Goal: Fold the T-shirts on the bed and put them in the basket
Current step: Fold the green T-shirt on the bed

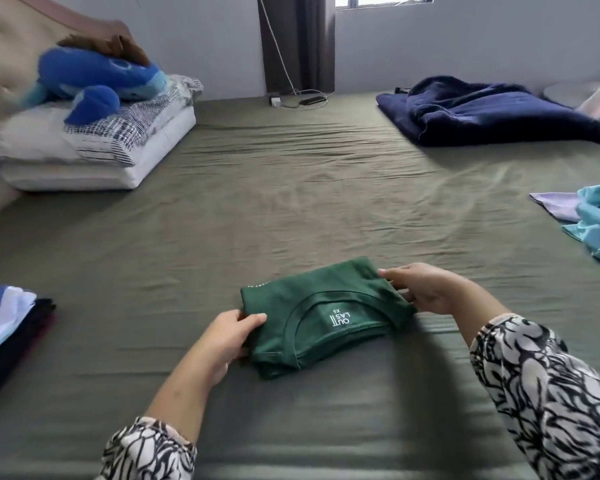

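1. Your folded green T-shirt lies on the olive bed sheet, near you at centre, collar and label facing up.
2. Your left hand grips its left edge, thumb on top and fingers curled underneath.
3. Your right hand pinches the far right corner, fingers bent around the fabric.
4. A stack of folded clothes sits at the left edge.
5. Unfolded light blue and lilac garments lie at the right.
6. A navy blanket lies far right; a blue plush toy rests on pillows far left.

green T-shirt | neck print | "OUT LAST", "XS", upside down
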